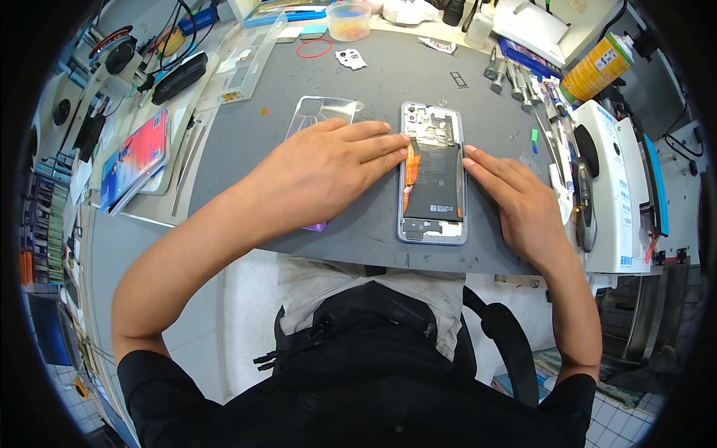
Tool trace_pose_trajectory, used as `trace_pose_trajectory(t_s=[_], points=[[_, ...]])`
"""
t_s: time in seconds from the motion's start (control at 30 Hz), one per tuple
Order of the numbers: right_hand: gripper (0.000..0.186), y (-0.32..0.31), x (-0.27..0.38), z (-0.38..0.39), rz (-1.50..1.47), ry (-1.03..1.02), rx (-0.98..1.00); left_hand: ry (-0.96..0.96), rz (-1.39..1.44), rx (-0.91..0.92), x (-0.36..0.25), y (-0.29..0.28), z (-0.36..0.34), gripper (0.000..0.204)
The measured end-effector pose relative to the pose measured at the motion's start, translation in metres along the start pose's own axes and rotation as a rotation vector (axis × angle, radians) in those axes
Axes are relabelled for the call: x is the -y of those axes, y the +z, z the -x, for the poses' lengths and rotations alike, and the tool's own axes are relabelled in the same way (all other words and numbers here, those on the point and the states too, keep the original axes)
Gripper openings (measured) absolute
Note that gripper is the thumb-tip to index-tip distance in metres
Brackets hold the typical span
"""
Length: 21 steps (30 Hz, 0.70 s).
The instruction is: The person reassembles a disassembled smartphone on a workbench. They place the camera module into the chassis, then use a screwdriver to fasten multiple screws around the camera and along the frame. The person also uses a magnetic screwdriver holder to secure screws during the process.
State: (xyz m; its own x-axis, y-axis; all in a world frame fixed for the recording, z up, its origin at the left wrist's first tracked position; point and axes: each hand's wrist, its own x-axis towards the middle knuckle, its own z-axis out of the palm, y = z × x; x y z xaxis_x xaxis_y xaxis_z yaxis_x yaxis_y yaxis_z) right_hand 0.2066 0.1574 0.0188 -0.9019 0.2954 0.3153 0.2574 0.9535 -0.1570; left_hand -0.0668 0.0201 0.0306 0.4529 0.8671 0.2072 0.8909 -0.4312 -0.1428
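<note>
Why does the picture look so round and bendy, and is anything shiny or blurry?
In the head view, the fisheye lens darkens the corners and bends edges near the rim; in the head view, pale shine shows on the clear case; also in the head view, the opened phone looks fairly clear, while stacked things far left look soft.

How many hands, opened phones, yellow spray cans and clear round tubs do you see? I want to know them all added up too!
Left hand and right hand: 2
Opened phone: 1
Yellow spray can: 1
Clear round tub: 1
Total: 5
</note>
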Motion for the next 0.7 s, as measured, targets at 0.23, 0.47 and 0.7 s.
trace_pose_trajectory(t_s=[0.23,0.47,0.7], points=[[0.045,0.0053,-0.0088,-0.0030,-0.067,-0.007,0.004,0.008,0.007,-0.044,0.0073,0.0059,-0.0039,0.042],[0.047,0.0066,-0.0068,-0.0022,-0.066,-0.010,0.011,0.014,0.035,-0.031,0.0054,0.0049,-0.0064,0.042],[0.048,0.0073,-0.0062,-0.0037,-0.017,-0.026,-0.019,0.010,0.036,-0.037,0.0046,0.0069,-0.0056,0.044]])
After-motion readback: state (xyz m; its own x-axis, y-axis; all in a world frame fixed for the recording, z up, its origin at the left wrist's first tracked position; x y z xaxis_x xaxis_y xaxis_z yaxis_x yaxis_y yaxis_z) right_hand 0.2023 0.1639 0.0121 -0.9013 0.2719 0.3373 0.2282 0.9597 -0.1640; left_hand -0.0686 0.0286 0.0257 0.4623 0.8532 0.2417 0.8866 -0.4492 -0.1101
